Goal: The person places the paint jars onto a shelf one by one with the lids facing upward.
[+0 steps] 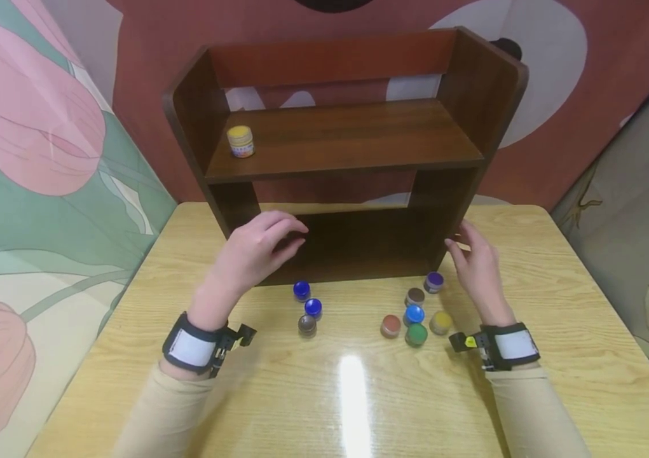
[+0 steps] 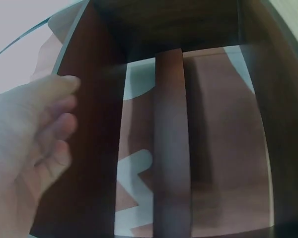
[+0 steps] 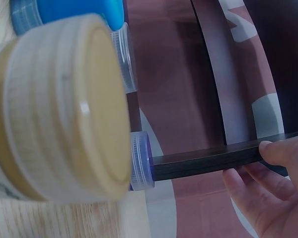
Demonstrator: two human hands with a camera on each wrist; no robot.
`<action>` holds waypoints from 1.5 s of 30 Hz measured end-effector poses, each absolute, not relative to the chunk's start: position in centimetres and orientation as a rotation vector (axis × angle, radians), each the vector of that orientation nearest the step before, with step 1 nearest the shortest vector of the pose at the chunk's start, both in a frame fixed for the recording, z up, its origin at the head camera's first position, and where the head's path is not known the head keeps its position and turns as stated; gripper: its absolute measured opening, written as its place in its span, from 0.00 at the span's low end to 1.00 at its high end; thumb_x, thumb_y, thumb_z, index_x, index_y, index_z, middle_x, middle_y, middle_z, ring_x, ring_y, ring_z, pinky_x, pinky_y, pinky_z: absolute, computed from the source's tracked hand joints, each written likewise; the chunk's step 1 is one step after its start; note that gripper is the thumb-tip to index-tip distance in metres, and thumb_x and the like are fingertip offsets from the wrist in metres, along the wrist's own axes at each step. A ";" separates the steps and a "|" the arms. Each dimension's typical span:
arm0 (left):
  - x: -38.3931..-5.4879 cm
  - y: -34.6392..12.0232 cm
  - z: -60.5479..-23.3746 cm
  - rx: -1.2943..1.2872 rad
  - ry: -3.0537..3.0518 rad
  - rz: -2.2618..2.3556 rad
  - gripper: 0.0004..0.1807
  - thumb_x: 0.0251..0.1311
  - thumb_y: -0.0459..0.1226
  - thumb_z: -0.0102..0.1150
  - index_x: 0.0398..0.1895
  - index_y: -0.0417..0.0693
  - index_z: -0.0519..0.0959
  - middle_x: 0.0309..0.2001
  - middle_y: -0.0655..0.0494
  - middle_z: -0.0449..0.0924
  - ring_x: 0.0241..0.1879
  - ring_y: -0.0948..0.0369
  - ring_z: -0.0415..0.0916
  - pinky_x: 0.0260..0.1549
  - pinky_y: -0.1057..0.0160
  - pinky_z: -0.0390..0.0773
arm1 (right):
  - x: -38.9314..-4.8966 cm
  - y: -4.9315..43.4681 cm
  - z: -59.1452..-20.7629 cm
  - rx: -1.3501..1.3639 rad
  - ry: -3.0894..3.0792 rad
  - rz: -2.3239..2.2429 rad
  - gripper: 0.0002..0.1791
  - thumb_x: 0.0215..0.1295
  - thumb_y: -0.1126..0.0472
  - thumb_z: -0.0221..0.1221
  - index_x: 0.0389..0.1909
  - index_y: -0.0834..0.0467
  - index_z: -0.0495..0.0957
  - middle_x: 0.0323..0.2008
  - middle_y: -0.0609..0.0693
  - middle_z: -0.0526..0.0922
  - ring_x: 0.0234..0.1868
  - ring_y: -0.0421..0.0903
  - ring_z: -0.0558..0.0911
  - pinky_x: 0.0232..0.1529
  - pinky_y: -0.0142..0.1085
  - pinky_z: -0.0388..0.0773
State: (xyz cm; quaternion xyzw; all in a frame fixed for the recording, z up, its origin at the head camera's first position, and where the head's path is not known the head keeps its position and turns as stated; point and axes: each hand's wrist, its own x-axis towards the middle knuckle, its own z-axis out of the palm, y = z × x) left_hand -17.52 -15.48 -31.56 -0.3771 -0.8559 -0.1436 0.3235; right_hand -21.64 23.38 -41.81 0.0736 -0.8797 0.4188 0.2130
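Observation:
A dark brown two-tier wooden shelf [image 1: 353, 140] stands on the table. A yellow-lidded paint jar [image 1: 241, 141] sits at the left of its upper board. My left hand [image 1: 258, 245] hovers before the lower left opening, fingers loosely bent with a gap to the thumb and nothing held. In the left wrist view, the left hand [image 2: 32, 134] overlaps a board's edge; contact is unclear. My right hand [image 1: 477, 270] is at the right side panel. In the right wrist view, thumb and fingers of the right hand [image 3: 268, 183] pinch the panel's edge [image 3: 203, 161] from both sides.
Before the shelf, two dark blue jars [image 1: 313, 308] and a blackish one [image 1: 307, 325] stand on the left. On the right is a cluster: purple [image 1: 433, 282], brown [image 1: 415, 297], blue [image 1: 414, 315], yellow [image 1: 441, 322], reddish [image 1: 390, 326] and green jars [image 1: 416, 334]. Patterned cloth hangs behind the table.

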 end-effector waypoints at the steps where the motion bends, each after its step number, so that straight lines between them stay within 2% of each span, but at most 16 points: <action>1: -17.5 -15.4 -31.9 -0.988 -2.289 -0.384 0.11 0.57 0.34 0.71 0.43 0.46 0.83 0.41 0.53 0.86 0.44 0.57 0.84 0.46 0.61 0.86 | -21.6 23.4 -41.8 0.203 -2.441 1.162 0.22 0.73 0.64 0.54 0.67 0.58 0.71 0.60 0.63 0.80 0.56 0.62 0.82 0.50 0.54 0.83; 8: -17.1 -14.9 -34.0 -0.927 -2.583 -0.448 0.11 0.60 0.34 0.68 0.46 0.49 0.83 0.41 0.56 0.85 0.39 0.60 0.82 0.36 0.64 0.85 | -21.7 23.4 -41.7 0.205 -2.433 1.159 0.21 0.73 0.65 0.55 0.65 0.59 0.72 0.59 0.63 0.80 0.56 0.62 0.83 0.49 0.53 0.83; 11: -17.1 -14.9 -34.8 -0.878 -2.705 -0.474 0.13 0.60 0.35 0.68 0.48 0.50 0.83 0.41 0.56 0.85 0.39 0.61 0.81 0.36 0.65 0.84 | -21.8 23.4 -41.7 0.203 -2.437 1.154 0.21 0.73 0.65 0.54 0.65 0.59 0.72 0.59 0.64 0.80 0.56 0.62 0.83 0.49 0.54 0.83; 19: -17.0 -15.4 -37.2 -0.711 -3.056 -0.578 0.23 0.59 0.35 0.70 0.58 0.48 0.79 0.53 0.50 0.84 0.53 0.54 0.81 0.54 0.54 0.83 | -21.8 23.3 -41.9 0.202 -2.434 1.151 0.21 0.73 0.65 0.55 0.65 0.60 0.72 0.60 0.64 0.80 0.55 0.61 0.83 0.48 0.52 0.83; 27: -17.0 -15.2 -39.0 -0.691 -3.180 -0.551 0.29 0.55 0.35 0.73 0.62 0.49 0.78 0.62 0.50 0.80 0.62 0.51 0.77 0.64 0.51 0.77 | -21.8 23.3 -41.8 0.195 -2.441 1.149 0.22 0.73 0.65 0.55 0.65 0.59 0.72 0.60 0.63 0.80 0.56 0.61 0.83 0.49 0.54 0.83; 36: -17.4 -15.0 -40.2 -0.806 -3.132 -0.466 0.24 0.55 0.32 0.72 0.56 0.48 0.81 0.58 0.51 0.82 0.59 0.53 0.79 0.62 0.54 0.79 | -21.8 23.3 -41.8 0.194 -2.442 1.148 0.21 0.73 0.65 0.55 0.65 0.59 0.72 0.60 0.63 0.80 0.56 0.61 0.83 0.50 0.55 0.83; 45: -17.7 -14.8 -41.5 -0.804 -3.119 -0.453 0.23 0.55 0.30 0.70 0.56 0.49 0.81 0.54 0.51 0.84 0.54 0.54 0.82 0.57 0.55 0.82 | -21.8 23.3 -41.8 0.185 -2.442 1.143 0.20 0.73 0.65 0.55 0.63 0.61 0.73 0.59 0.63 0.81 0.56 0.61 0.83 0.49 0.54 0.83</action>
